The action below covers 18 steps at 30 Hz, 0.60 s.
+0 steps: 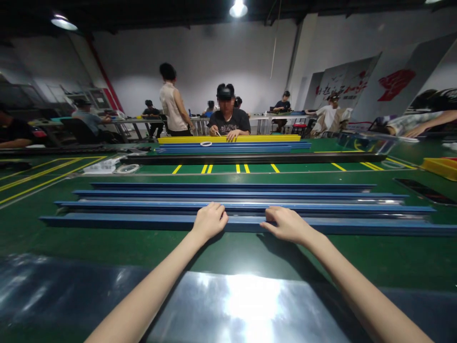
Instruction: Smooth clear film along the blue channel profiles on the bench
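One green table [107,243] fills the view, marked with yellow lines. Across its near edge lies a dark, glossy sheet [232,305], and both forearms pass over it.

Beyond the sheet, four blue rails [232,195] lie side by side. Their long axes run left to right, square to the reach of the arms, and each reaches well past both hands on either side. On the far side of the table a person [228,121] sits facing this way behind a yellow rail [264,138] and more blue ones.

The near rail [107,221] is the closest of the four and lies right under the fingers. Both hands are already on it near its middle, just apart from each other, and neither is nearer than the other. The rail's ends are far out to left and right.

Both arms stretch forward and converge a little, nearly straight at the elbow, with the wrists low over the table.

The left hand [210,221] is knuckles up, and its fingers [214,209] are together and curled over the rail's far edge. The tips are tucked out of sight, so it looks closed on the rail.

The right hand [288,225] lies flatter and is turned inward. Its fingers [273,224] are straight and side by side, pointing left along the top of the rail rather than wrapped around it.
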{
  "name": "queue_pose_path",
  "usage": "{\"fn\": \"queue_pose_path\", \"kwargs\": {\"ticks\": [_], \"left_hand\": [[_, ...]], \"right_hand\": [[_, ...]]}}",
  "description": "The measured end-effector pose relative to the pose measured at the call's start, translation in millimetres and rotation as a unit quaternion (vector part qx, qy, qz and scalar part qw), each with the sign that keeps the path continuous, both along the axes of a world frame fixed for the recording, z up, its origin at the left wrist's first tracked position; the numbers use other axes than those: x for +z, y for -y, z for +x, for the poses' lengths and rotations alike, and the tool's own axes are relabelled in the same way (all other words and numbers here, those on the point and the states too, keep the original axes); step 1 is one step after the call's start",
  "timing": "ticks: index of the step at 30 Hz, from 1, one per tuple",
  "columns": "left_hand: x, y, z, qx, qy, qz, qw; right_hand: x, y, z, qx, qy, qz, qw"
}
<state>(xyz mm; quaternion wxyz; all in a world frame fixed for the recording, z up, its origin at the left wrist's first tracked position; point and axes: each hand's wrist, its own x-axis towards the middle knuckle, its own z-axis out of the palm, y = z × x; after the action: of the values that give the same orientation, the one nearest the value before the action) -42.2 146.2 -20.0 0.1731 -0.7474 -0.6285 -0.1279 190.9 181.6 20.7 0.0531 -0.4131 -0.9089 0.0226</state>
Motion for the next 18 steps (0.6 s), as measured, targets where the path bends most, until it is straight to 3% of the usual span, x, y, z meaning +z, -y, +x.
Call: {"fn": "queue_pose_path", "kwargs": {"ticks": [3,7,10,14,18], "left_hand": [[9.3,-2.4,1.5,-0.006,0.008,0.007,1.0],[21.9,-22.3,-1.2,0.005,0.035,0.009,0.999],[26.9,-48.2,-9.7,0.05,0.05,-0.005,0.997],[24.6,-77.0,-24.3,0.096,0.067,-0.092,0.989],[18.0,-90.4,-33.2,0.102,0.083,-0.146,0.981]], "right_hand": [[9.2,-20.4,3.9,-0.008,-0.018,-0.046,0.999],[6.0,-51.4,2.5,-0.053,-0.066,0.037,0.996],[-4.5,-72.1,-2.0,-0.06,-0.046,0.068,0.995],[-15.2,-91.0,-9.8,-0.088,-0.037,0.036,0.995],[-18.5,-101.5,-18.5,-0.11,-0.045,0.011,0.993]]}}
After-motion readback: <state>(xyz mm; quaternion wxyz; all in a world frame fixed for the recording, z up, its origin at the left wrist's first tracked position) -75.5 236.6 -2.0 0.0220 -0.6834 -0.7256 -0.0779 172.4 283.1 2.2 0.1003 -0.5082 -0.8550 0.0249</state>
